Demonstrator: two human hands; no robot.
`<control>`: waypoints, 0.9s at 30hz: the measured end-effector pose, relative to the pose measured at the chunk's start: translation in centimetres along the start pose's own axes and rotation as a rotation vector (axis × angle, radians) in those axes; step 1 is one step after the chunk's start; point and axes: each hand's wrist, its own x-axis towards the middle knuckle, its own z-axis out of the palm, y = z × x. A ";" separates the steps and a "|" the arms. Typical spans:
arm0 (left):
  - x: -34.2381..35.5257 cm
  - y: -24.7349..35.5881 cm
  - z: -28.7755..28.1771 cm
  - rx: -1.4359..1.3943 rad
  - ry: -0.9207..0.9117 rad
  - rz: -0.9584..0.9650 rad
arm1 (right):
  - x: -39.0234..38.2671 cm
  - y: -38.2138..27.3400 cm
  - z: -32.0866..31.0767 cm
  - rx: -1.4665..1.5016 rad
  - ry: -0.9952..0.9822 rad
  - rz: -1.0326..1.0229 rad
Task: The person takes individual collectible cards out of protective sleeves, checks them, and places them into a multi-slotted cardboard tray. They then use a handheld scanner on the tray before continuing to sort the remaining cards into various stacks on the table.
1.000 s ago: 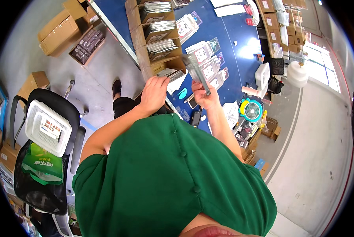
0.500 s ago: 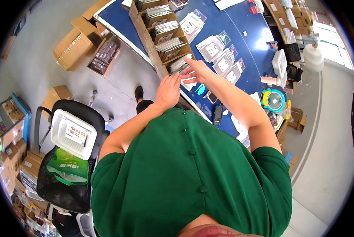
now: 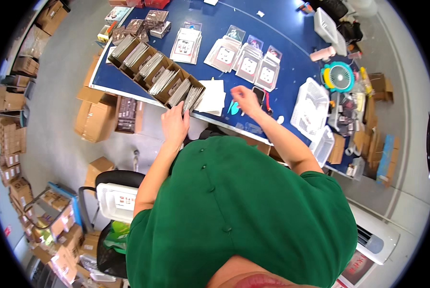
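Note:
A long cardboard box [image 3: 137,80] with several compartments stands along the table's near left edge, packed with upright sleeved cards [image 3: 163,81]. At its near end my left hand [image 3: 175,124] touches the box's edge, fingers stretched out beside the last cards [image 3: 192,98]. My right hand [image 3: 246,102] hovers over the table with loosely bent fingers and nothing visible in them. Close by it lie a small teal tool [image 3: 234,107] and a dark phone [image 3: 259,95]. White sheets [image 3: 212,98] lie between the box and my right hand.
Stacks of sleeved cards [image 3: 224,54] lie farther back on the blue table [image 3: 291,53]. A white basket [image 3: 311,106] and a teal fan [image 3: 339,77] stand at the right. Small dark boxes [image 3: 156,19] sit at the far left. Cartons [image 3: 96,117] and a chair [image 3: 120,177] stand on the floor.
The view has turned. My right hand has left the cards at the box's near end and moved right over the table. My left hand stays at the box's near end.

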 end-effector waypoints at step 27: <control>9.0 -3.5 0.4 0.141 0.113 -0.311 | 10.4 -8.7 11.9 -0.442 -0.060 -1.155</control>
